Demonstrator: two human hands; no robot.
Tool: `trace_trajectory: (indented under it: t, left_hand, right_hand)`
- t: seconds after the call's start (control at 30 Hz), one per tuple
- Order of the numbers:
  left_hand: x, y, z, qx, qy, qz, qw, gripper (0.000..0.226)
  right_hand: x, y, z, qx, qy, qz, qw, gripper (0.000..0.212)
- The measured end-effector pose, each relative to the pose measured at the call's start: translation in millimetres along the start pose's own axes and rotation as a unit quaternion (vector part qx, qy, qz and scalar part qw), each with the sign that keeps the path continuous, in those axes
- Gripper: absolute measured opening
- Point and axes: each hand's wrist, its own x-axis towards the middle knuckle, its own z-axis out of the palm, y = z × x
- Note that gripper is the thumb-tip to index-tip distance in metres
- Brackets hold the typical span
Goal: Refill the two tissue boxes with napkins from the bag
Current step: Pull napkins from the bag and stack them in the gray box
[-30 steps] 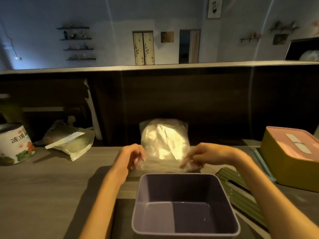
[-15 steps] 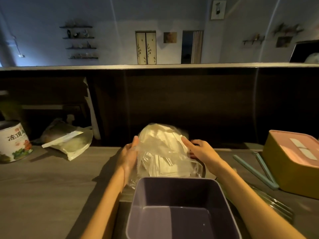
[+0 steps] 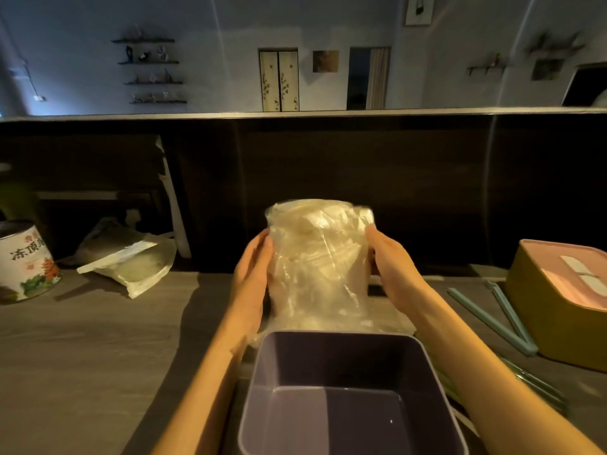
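A clear plastic bag of white napkins (image 3: 317, 257) stands upright just behind an open, empty purple tissue box (image 3: 345, 399) at the near edge of the counter. My left hand (image 3: 251, 274) grips the bag's left side and my right hand (image 3: 392, 269) grips its right side, the fingers wrapped toward the back. A second tissue box (image 3: 558, 300), yellow with a pink slotted lid on it, sits at the right. The fingertips behind the bag are hidden.
A printed tin can (image 3: 24, 261) stands at the far left. Another plastic bag (image 3: 131, 262) lies behind it on the counter. Teal sticks (image 3: 496, 315) lie between the two boxes. A dark wall panel (image 3: 328, 178) rises behind the counter.
My hands slid from the bag's lower edge up to its sides, and the bag now stands taller and higher behind the purple box.
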Motion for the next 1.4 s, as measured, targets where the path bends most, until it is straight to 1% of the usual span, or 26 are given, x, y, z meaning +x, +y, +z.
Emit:
trace_trajectory:
  t: [0.07,0.17,0.3,0.43,0.53,0.67,0.83,1.07,1.1,1.17,1.27,1.33,1.4]
  left_hand:
    - [-0.4,3.3,2.6,-0.032,0.001,0.001,0.999,0.036]
    - [-0.7,6.0,2.7,-0.052,-0.001,0.003,0.999,0.035]
    - [-2.1,14.4,1.5,-0.073,-0.008,0.023,0.997,0.033]
    - [-2.8,14.9,-0.7,-0.073,-0.007,0.021,0.997,0.033]
    - [-2.3,15.8,-0.8,-0.072,-0.009,0.028,0.997,0.033]
    - [0.1,16.2,-3.2,-0.060,-0.008,0.035,0.998,0.032]
    - [0.9,15.1,-2.1,-0.053,-0.014,0.041,0.998,0.033]
    - [3.0,16.6,-5.9,-0.053,-0.009,0.054,0.997,0.033]
    - [2.1,17.1,-5.7,-0.044,-0.012,0.061,0.997,0.034]
    - [1.7,20.6,-4.8,-0.032,-0.011,0.071,0.997,0.035]
    - [2.6,26.9,-2.9,-0.021,-0.029,0.109,0.993,0.037]
    - [2.1,22.7,-0.3,-0.016,-0.026,0.071,0.997,0.036]
    - [4.7,15.1,-4.1,0.000,-0.004,0.039,0.999,0.035]
  right_hand:
    - [-0.4,-1.2,-1.0,0.010,0.004,-0.015,1.000,0.047]
    - [-3.5,-3.7,-1.1,0.031,0.022,-0.023,0.999,0.050]
    - [-4.9,-10.1,-1.1,0.070,0.037,-0.029,0.996,0.043]
    - [-4.9,-11.0,-1.9,0.106,0.050,-0.003,0.993,0.029]
    - [-4.4,-11.2,-0.9,0.119,0.063,0.004,0.991,0.030]
    - [-6.7,-13.8,-1.5,0.122,0.055,-0.008,0.991,0.028]
    - [-8.3,-19.1,-0.5,0.123,0.019,-0.025,0.992,0.032]
    - [-6.2,-11.7,-2.5,0.093,0.045,-0.022,0.994,0.048]
    - [-7.1,-9.6,-2.0,0.087,0.050,-0.022,0.995,0.047]
    - [-7.0,-6.4,-1.7,0.090,0.049,-0.044,0.994,0.043]
    - [-5.3,-14.0,-1.5,0.115,0.032,-0.106,0.987,0.035]
    - [-5.1,-10.9,-2.2,0.108,0.042,-0.098,0.988,0.037]
    - [-6.8,-2.4,1.2,0.072,0.045,-0.043,0.995,0.043]
